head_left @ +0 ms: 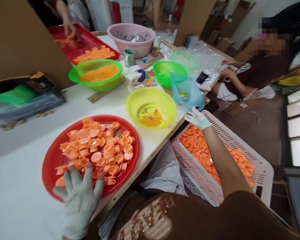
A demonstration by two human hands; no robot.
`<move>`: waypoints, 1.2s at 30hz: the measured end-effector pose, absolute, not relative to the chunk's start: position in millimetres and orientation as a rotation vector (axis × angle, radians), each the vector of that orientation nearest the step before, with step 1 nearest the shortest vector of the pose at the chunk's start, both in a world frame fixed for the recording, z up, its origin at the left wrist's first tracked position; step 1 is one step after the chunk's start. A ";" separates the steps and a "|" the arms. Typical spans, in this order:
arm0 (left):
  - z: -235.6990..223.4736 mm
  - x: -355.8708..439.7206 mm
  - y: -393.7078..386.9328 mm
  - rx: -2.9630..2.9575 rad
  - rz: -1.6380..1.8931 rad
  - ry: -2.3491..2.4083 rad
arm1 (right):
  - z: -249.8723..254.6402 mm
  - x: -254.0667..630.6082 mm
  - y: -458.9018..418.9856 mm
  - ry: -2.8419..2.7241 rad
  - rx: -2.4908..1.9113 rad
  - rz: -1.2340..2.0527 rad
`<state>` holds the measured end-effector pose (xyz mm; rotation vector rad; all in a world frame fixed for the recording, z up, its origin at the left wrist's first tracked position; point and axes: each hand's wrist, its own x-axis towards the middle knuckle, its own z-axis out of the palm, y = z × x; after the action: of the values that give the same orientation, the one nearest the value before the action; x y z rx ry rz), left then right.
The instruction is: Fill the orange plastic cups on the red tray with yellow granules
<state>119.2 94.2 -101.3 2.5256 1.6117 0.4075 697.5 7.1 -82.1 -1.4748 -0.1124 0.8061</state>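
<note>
My left hand (81,195), in a pale grey glove, lies with spread fingers over the near rim of a round red tray (51,146). Small orange toy cups (108,150) are heaped in that tray, and the fingertips reach the nearest ones. At the table's right edge, my right hand (197,118) wears a white glove with a mint cuff. Its fingers are stretched out just below a translucent blue scoop (187,88); I cannot tell whether they touch it. Left of this hand sits a yellow bowl (132,103) holding tiny yellow-orange pieces and a white spoon (162,115).
Beneath my right arm stands a white crate (262,163) full of orange pieces. Farther back are green bowls (100,86), a pink basin (130,46), a mug (130,58) and another red tray (82,31) with a co-worker's hand (70,30). Another person sits at right.
</note>
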 end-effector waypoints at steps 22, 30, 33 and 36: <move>-105.0 155.1 95.4 2.720 0.202 1.287 | -119.8 464.0 10.3 -1.842 -1.628 0.190; -112.0 135.0 116.5 2.732 0.361 1.074 | -118.1 394.7 60.9 -2.261 -1.541 0.184; -110.1 119.1 101.2 2.650 0.554 1.103 | -107.0 392.4 47.4 -2.274 -1.570 0.184; -107.4 122.8 77.2 2.559 0.542 1.296 | -88.9 379.2 43.9 -2.324 -1.723 0.219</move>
<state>122.8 77.2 -107.4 2.5592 1.2962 0.5416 379.2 43.9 -88.9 -1.7229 -2.3241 0.2189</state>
